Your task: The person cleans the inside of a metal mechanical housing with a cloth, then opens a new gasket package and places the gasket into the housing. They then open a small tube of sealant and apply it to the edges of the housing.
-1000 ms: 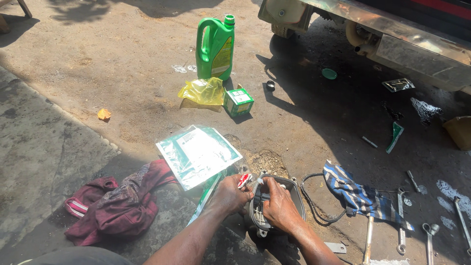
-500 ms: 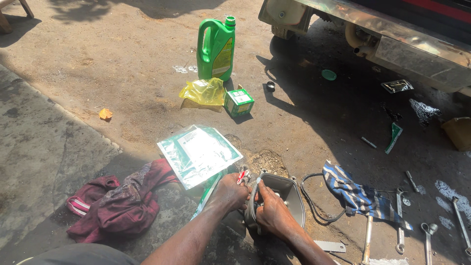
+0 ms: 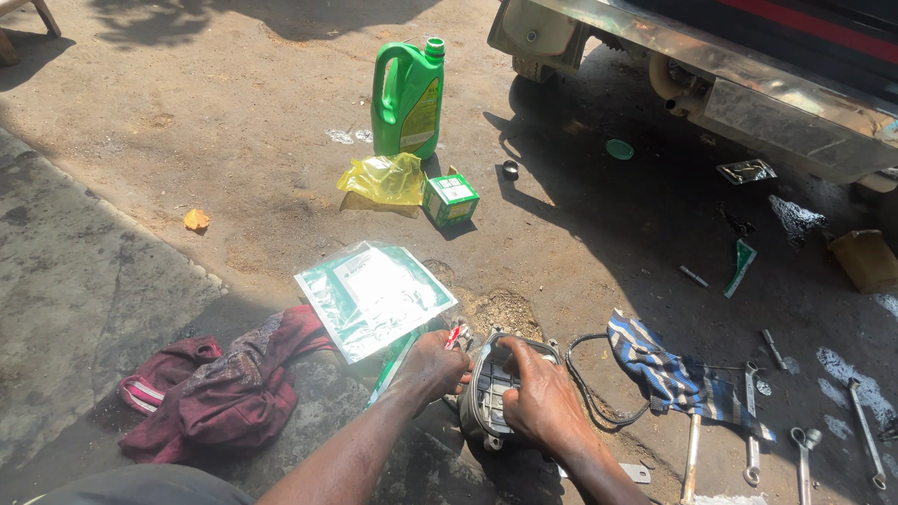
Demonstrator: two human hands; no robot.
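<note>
A grey metal engine cover (image 3: 491,393) stands on its edge on the ground, its hollow ribbed side turned toward me. My right hand (image 3: 541,400) grips its right rim, fingers curled over the top edge. My left hand (image 3: 432,367) rests against its left side, next to a small red-handled tool (image 3: 454,336). A black rubber gasket ring (image 3: 585,393) loops on the ground just right of the cover.
A flat clear-and-green plastic packet (image 3: 372,295) lies ahead of my left hand, a maroon rag (image 3: 224,383) to its left. Farther off stand a green oil jug (image 3: 409,98), yellow bag (image 3: 385,179) and small green box (image 3: 450,198). Striped cloth (image 3: 678,374) and spanners (image 3: 803,458) lie right, vehicle bumper (image 3: 748,84) beyond.
The cover has been tipped up from lying flat to standing on edge, its hollow side now facing me. My right hand shifted from its top to its right rim.
</note>
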